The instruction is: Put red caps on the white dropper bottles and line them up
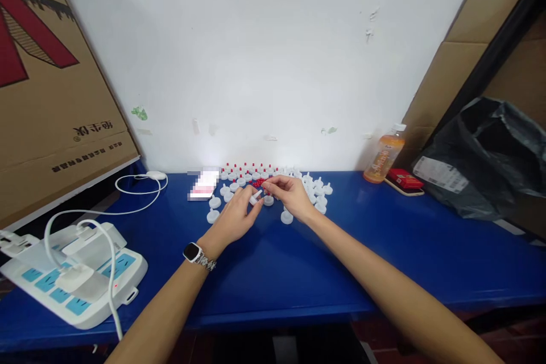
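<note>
My left hand (236, 213), with a watch on its wrist, pinches a small white plastic cap (255, 199) over the blue table (384, 239). My right hand (290, 192) is closed in a pinch just right of it, its fingertips near a little pile of red pieces (258, 182); what it holds is too small to make out. Several loose white caps (318, 189) lie around both hands. Behind them, by the wall, stand rows of white caps with red tips (245, 171).
A white power strip (72, 273) with plugged chargers and cables sits at front left, beside a large cardboard box (46, 91). An orange drink bottle (384, 153), a red packet (404, 179) and a black plastic bag (486, 153) stand at right.
</note>
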Tool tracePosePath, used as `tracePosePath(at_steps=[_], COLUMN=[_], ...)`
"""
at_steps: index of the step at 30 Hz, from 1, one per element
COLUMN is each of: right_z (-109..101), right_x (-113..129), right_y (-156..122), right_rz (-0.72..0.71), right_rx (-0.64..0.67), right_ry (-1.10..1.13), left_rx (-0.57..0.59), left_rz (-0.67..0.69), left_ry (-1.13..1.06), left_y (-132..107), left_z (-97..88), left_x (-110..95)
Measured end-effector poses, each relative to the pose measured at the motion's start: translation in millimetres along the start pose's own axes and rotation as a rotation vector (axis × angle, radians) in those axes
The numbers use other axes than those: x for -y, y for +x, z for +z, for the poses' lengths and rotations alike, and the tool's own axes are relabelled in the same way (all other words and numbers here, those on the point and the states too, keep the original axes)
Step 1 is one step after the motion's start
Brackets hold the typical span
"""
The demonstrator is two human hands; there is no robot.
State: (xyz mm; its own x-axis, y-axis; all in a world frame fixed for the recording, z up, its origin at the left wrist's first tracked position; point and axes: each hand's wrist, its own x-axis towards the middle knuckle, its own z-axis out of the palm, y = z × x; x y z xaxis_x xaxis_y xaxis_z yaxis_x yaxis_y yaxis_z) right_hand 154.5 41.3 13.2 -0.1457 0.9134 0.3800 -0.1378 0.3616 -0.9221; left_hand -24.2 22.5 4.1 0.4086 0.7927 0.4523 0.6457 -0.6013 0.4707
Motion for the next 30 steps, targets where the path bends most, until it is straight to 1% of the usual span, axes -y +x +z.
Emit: tracePosePath(at_steps=[3,5,7,9,12,17,20,22,27,30], right_z=[1,3,7,11,16,25,28,27,18,11], right_x=[1,0,-2,-3,-3,2,5,5,-1,1], right_y=[-2,-3,-4,-5,-9,-17,-18,-16,-7,1], right_rz=[0.013,0.022,0.018,-0.005,-0.045,-0.153,-0.186,-0.181,-0.127,-0.118], right_rx=[0.036,0.032,-0.011,-0.083,-0.168,-0.205,-0.194,-0.176,-0.098,-0.039], right_ry=[0.002,0.024,0.047,0.055,0.016,-0.154,-0.182,-0.179,-0.162,-0.215], left_rx=[0.015,0.014,0.001,-0.014,-0.026,-0.082,-0.092,-0.092,-0.101,-0.113], left_rz=[0.023,0.034,0.027,0.014,0.013,0.054,0.067,0.079,0.054,0.017], left_ry=[-0.005,-0.014,-0.025,-0.039,-0.059,-0.072,-0.081,-0.088,-0.1,-0.08], left_y=[0,0,-1,-1,-1,-2,-2,-2,-1,0], left_z=[-0.2,0.2,1.2,2.7,5.1,7.0,6.3,6.1,8.0,4.8], left_x=[0,-1,-3,-5,-8,-10,-10,-10,-9,-5])
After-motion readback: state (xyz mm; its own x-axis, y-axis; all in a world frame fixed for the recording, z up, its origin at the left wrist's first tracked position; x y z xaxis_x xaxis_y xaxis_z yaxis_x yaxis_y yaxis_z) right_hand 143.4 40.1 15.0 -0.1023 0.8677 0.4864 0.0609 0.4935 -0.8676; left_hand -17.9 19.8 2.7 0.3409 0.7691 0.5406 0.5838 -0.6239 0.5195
